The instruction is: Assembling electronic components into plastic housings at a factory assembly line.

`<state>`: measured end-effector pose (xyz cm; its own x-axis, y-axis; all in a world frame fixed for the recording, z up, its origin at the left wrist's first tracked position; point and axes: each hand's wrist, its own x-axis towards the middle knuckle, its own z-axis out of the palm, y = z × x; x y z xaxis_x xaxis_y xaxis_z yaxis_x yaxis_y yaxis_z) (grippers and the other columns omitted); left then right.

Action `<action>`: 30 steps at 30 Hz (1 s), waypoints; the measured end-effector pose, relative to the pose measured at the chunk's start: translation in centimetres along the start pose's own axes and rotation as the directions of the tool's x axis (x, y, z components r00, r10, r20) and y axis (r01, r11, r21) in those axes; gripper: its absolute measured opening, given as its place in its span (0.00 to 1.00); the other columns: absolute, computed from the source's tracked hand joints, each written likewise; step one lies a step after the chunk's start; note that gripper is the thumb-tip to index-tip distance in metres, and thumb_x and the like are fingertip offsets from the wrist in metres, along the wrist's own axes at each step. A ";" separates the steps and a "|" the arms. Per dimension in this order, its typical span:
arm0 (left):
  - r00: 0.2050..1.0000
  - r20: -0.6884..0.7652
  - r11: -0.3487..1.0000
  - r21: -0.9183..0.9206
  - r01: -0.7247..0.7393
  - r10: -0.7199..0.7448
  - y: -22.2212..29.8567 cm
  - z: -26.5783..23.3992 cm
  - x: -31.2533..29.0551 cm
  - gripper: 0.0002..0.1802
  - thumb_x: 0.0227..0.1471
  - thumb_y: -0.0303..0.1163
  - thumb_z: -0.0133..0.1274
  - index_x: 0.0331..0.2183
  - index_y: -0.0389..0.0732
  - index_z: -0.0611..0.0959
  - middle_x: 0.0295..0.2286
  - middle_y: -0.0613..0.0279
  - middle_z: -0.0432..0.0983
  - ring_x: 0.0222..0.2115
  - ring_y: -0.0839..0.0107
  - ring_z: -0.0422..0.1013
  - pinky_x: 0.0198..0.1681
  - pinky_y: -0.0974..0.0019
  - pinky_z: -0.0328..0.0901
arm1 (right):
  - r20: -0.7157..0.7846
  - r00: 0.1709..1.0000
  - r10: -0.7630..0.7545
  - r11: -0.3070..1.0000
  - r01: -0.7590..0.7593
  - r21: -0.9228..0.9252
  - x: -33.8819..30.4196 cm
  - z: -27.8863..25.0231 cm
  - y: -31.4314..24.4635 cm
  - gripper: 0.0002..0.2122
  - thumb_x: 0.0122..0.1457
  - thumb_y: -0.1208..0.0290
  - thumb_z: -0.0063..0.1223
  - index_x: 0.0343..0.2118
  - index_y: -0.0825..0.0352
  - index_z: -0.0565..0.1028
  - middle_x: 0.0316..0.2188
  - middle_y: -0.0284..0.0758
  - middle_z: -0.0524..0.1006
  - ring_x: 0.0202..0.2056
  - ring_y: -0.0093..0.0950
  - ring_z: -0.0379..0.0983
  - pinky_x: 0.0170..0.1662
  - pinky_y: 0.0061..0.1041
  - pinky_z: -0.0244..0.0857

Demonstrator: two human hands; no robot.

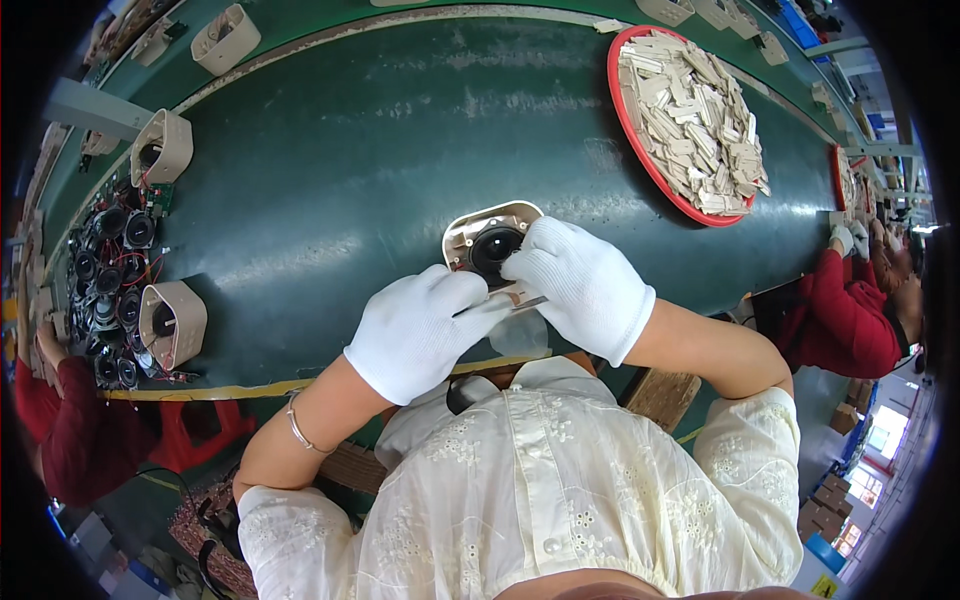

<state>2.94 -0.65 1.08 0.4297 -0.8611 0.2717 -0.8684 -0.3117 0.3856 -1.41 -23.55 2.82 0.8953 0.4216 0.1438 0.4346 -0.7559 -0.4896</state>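
Note:
In front of me on the green bench is a cream speaker housing (460,232), its open side facing up. A round black speaker (497,246) sits inside it. White knit gloves cover both hands. My left hand (425,325) is closed at the housing's near left edge, thumb and forefinger pressed together. Curled over the near right side, my right hand (582,285) grips the housing, its fingertips beside the speaker. A thin greyish strip (528,304) shows between the two hands; its kind is unclear. The gloves hide the housing's near part.
A red round tray (617,85) heaped with cream plastic strips (690,120) stands at far right. To the left lie several loose speakers with wires (108,285), beside cream housings (172,325). Co-workers in red sleeves sit at left and right (845,310). A yellow strip edges the bench.

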 end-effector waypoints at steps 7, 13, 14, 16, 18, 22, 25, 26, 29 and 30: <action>0.999 0.003 0.999 -0.026 0.034 -0.034 0.9 -0.4 -0.2 0.20 0.46 0.26 0.52 0.44 0.51 0.83 0.31 0.67 0.70 0.32 0.66 0.72 0.30 0.64 0.69 | 0.053 0.997 -0.052 0.903 0.024 0.429 -1.0 -3.8 -0.4 0.23 0.51 0.54 0.66 0.46 0.63 0.79 0.36 0.38 0.78 0.39 0.39 0.77 0.43 0.33 0.72; 0.997 0.056 0.997 -0.068 0.048 -0.045 1.3 -0.6 -0.1 0.15 0.46 0.29 0.60 0.40 0.49 0.83 0.32 0.65 0.72 0.33 0.63 0.73 0.32 0.62 0.70 | -0.003 0.987 -0.160 0.986 0.160 0.050 -2.5 -1.3 -2.0 0.16 0.52 0.61 0.62 0.45 0.56 0.79 0.39 0.34 0.77 0.37 0.35 0.76 0.37 0.32 0.73; 0.993 0.087 0.993 -0.079 0.087 -0.080 1.2 -0.7 0.2 0.16 0.46 0.31 0.62 0.41 0.50 0.84 0.33 0.64 0.73 0.34 0.62 0.74 0.33 0.61 0.71 | -0.050 0.977 -0.205 0.974 0.209 0.084 -2.6 -1.4 -2.0 0.14 0.53 0.64 0.61 0.43 0.55 0.80 0.38 0.33 0.77 0.36 0.34 0.76 0.34 0.32 0.73; 0.995 0.068 0.995 -0.067 0.075 -0.070 0.9 -0.8 0.6 0.15 0.47 0.31 0.62 0.41 0.51 0.84 0.31 0.65 0.72 0.32 0.64 0.73 0.31 0.62 0.70 | -0.286 0.919 -0.271 0.917 0.337 0.214 -2.5 -4.7 -3.3 0.10 0.49 0.71 0.58 0.36 0.58 0.77 0.35 0.32 0.75 0.35 0.34 0.75 0.35 0.32 0.72; 0.997 0.040 0.997 -0.028 0.074 -0.073 1.2 -1.0 0.5 0.15 0.47 0.33 0.63 0.40 0.54 0.84 0.27 0.67 0.70 0.29 0.66 0.72 0.28 0.63 0.69 | -0.285 0.902 -0.324 0.893 0.391 0.223 -3.1 -7.6 -4.1 0.11 0.49 0.71 0.59 0.38 0.56 0.79 0.39 0.31 0.77 0.38 0.34 0.78 0.37 0.32 0.74; 0.999 0.017 0.998 -0.046 0.046 -0.045 0.8 -0.8 1.1 0.16 0.46 0.33 0.64 0.40 0.53 0.85 0.27 0.67 0.71 0.28 0.66 0.73 0.27 0.63 0.69 | -0.164 0.961 -0.224 0.937 0.259 0.236 -3.1 -6.6 -0.7 0.07 0.54 0.69 0.59 0.35 0.59 0.82 0.33 0.33 0.80 0.32 0.35 0.78 0.32 0.32 0.72; 0.993 -0.093 0.996 -0.049 0.069 -0.073 -0.1 0.4 1.9 0.18 0.46 0.32 0.65 0.42 0.53 0.85 0.28 0.66 0.73 0.27 0.64 0.73 0.28 0.62 0.69 | -0.344 0.935 0.084 0.921 0.059 0.385 -3.5 -6.1 3.0 0.07 0.57 0.78 0.55 0.37 0.67 0.80 0.29 0.39 0.80 0.30 0.35 0.79 0.35 0.31 0.73; 0.990 -0.089 0.993 -0.049 0.109 -0.113 -0.4 0.2 3.2 0.20 0.47 0.32 0.65 0.44 0.53 0.84 0.28 0.64 0.74 0.27 0.62 0.74 0.29 0.61 0.69 | -0.353 0.916 0.191 0.907 -0.027 0.419 -3.4 -5.9 3.6 0.07 0.58 0.78 0.54 0.38 0.68 0.80 0.29 0.40 0.80 0.29 0.33 0.79 0.34 0.30 0.73; 0.973 -0.194 0.991 0.020 0.134 -0.127 -3.6 1.8 8.6 0.20 0.48 0.31 0.64 0.46 0.51 0.84 0.30 0.59 0.73 0.29 0.59 0.73 0.31 0.59 0.69 | -0.530 0.830 0.174 0.941 0.019 0.339 -2.1 -3.6 6.5 0.07 0.58 0.77 0.56 0.38 0.69 0.81 0.28 0.40 0.81 0.26 0.30 0.79 0.32 0.27 0.73; 0.962 -0.227 0.987 0.016 0.159 -0.151 -4.7 1.9 10.8 0.18 0.49 0.29 0.63 0.45 0.48 0.84 0.30 0.58 0.73 0.30 0.58 0.74 0.33 0.60 0.69 | -0.470 0.865 0.178 0.936 -0.002 0.351 -1.6 -3.1 7.0 0.07 0.59 0.73 0.56 0.39 0.67 0.81 0.31 0.40 0.81 0.30 0.35 0.79 0.35 0.30 0.73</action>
<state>11.17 -9.24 0.52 0.6010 -0.6900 0.4034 -0.7929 -0.4510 0.4098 0.55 -31.04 1.80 0.8974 -0.0051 0.4412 0.3710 -0.5326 -0.7607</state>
